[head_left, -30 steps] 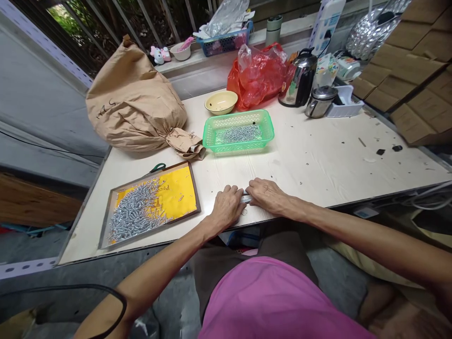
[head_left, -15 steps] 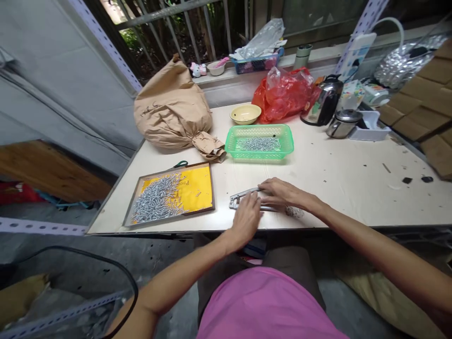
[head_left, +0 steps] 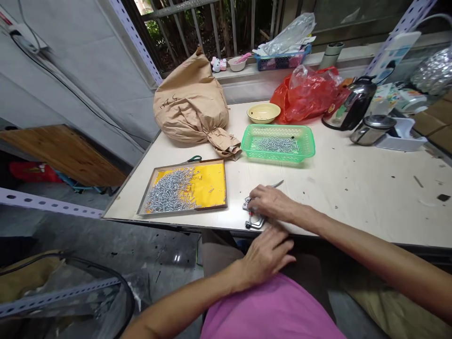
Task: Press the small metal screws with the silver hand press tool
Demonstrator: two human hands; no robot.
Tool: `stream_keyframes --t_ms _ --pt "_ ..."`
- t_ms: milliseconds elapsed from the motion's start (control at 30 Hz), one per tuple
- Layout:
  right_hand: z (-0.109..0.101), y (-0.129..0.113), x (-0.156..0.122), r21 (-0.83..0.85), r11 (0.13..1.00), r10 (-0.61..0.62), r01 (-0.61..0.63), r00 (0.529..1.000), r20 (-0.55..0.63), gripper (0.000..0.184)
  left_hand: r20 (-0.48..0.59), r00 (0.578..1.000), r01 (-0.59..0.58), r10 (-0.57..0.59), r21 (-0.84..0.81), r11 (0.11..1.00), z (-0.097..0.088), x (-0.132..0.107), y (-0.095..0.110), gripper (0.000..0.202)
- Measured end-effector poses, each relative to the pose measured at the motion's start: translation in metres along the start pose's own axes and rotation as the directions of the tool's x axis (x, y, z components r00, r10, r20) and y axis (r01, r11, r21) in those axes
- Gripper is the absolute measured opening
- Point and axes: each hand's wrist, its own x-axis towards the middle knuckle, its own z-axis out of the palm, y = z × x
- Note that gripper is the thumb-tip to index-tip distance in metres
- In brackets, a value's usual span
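At the front edge of the table, my right hand (head_left: pixel 270 202) is closed over a pliers-like metal tool (head_left: pixel 257 222) with a small red part near its spring. One slim grey handle sticks out beyond my knuckles; my fingers hide the middle of the tool. My left hand (head_left: pixel 268 252) is just below the table edge, over my lap, fingers spread and thumb apart, with its fingertips blurred close to the tool's near side. Left of the tool lies a shallow tray (head_left: pixel 226 186) lined with yellow, holding a heap of small silvery metal pieces (head_left: pixel 169 190).
Behind my hands stands a green plastic basket (head_left: pixel 309 150) with more metal pieces. Farther back are a brown paper sack (head_left: pixel 190 99), a yellow bowl (head_left: pixel 263 113), a red plastic bag (head_left: pixel 303 96), a kettle (head_left: pixel 353 106) and a metal pot (head_left: pixel 372 129). Green-handled scissors (head_left: pixel 194 159) lie behind the tray.
My left hand has come off the tool and drawn back toward my lap. The tool's handles have spread apart and turned under my right hand. The view has swung left.
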Motion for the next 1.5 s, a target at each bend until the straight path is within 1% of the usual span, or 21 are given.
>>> stream_keyframes --t_ms 67,100,167,233,300,367,433,500,567,633,667,700,767,833,900,967,1033,1133,1200,1300,1500 --pt "0.001 -0.017 0.006 0.003 0.989 -0.149 0.149 0.988 0.051 0.011 -0.073 0.997 -0.021 0.022 0.011 1.000 -0.022 -0.015 -0.001 0.016" --pt "0.003 -0.022 0.008 -0.007 0.981 -0.192 0.193 0.979 0.062 0.011 -0.115 0.993 0.029 -0.024 0.040 0.999 -0.035 -0.020 -0.007 0.014" --pt "0.008 -0.027 0.013 -0.046 0.969 -0.239 0.242 0.969 0.058 0.011 -0.207 0.958 0.229 -0.200 0.129 0.965 -0.066 -0.027 -0.029 0.015" --pt "0.016 -0.026 0.016 -0.071 0.962 -0.263 0.264 0.964 0.027 0.012 -0.283 0.871 0.468 -0.402 0.228 0.854 -0.095 -0.030 -0.062 0.020" --pt "0.023 -0.024 0.018 -0.029 0.964 -0.267 0.266 0.963 -0.026 0.013 -0.287 0.801 0.596 -0.525 0.309 0.741 -0.116 -0.030 -0.096 0.024" --pt "0.027 -0.023 0.018 0.104 0.965 -0.227 0.240 0.966 -0.126 0.015 -0.235 0.770 0.635 -0.594 0.381 0.672 -0.126 -0.029 -0.124 0.026" --pt "0.021 -0.021 0.017 0.261 0.945 -0.123 0.198 0.953 -0.278 0.017 -0.164 0.754 0.634 -0.636 0.435 0.639 -0.126 -0.028 -0.141 0.027" --pt "0.003 -0.015 0.017 0.352 0.927 0.053 0.132 0.881 -0.470 0.019 -0.094 0.748 0.614 -0.658 0.475 0.630 -0.122 -0.026 -0.149 0.027" --pt "-0.023 -0.001 0.020 0.378 0.926 0.253 0.010 0.727 -0.638 0.021 -0.033 0.753 0.579 -0.657 0.508 0.638 -0.117 -0.025 -0.153 0.027" --pt "-0.050 0.021 0.024 0.389 0.912 0.394 -0.134 0.558 -0.731 0.026 0.000 0.760 0.552 -0.650 0.528 0.645 -0.115 -0.023 -0.157 0.028" --pt "-0.062 0.034 0.026 0.382 0.904 0.423 -0.190 0.519 -0.743 0.027 0.000 0.761 0.550 -0.649 0.529 0.646 -0.114 -0.022 -0.161 0.029" --pt "-0.070 0.048 0.027 0.363 0.899 0.437 -0.244 0.522 -0.733 0.029 -0.003 0.761 0.555 -0.649 0.523 0.648 -0.115 -0.021 -0.164 0.028" --pt "-0.079 0.073 0.026 0.300 0.877 0.476 -0.374 0.597 -0.646 0.033 -0.023 0.758 0.581 -0.651 0.479 0.659 -0.118 -0.017 -0.169 0.026" --pt "-0.074 0.086 0.019 0.246 0.828 0.552 -0.504 0.651 -0.521 0.044 -0.067 0.745 0.636 -0.664 0.370 0.677 -0.123 -0.012 -0.166 0.021" --pt "-0.057 0.081 0.006 0.237 0.810 0.582 -0.537 0.679 -0.448 0.048 -0.092 0.678 0.733 -0.729 0.158 0.661 -0.126 -0.008 -0.153 0.016" --pt "-0.036 0.059 -0.012 0.268 0.852 0.524 -0.450 0.742 -0.418 0.039 -0.013 0.563 0.818 -0.826 -0.138 0.559 -0.125 -0.004 -0.130 0.017" --pt "-0.016 0.031 -0.031 0.309 0.886 0.448 -0.346 0.811 -0.376 0.030 0.160 0.465 0.840 -0.870 -0.389 0.378 -0.119 0.001 -0.106 0.024" --pt "0.008 -0.004 -0.056 0.335 0.894 0.397 -0.299 0.874 -0.280 0.024 0.375 0.401 0.830 -0.836 -0.534 0.158 -0.100 0.010 -0.081 0.031" --pt "0.020 -0.017 -0.067 0.331 0.885 0.414 -0.329 0.879 -0.235 0.022 0.472 0.380 0.832 -0.796 -0.550 0.071 -0.086 0.014 -0.074 0.032" --pt "0.033 -0.023 -0.075 0.320 0.863 0.467 -0.391 0.859 -0.208 0.020 0.561 0.372 0.834 -0.739 -0.551 0.002 -0.073 0.016 -0.076 0.032" --pt "0.040 -0.027 -0.078 0.316 0.814 0.556 -0.488 0.811 -0.179 0.020 0.597 0.293 0.885 -0.747 -0.465 -0.024 -0.062 0.014 -0.084 0.028"
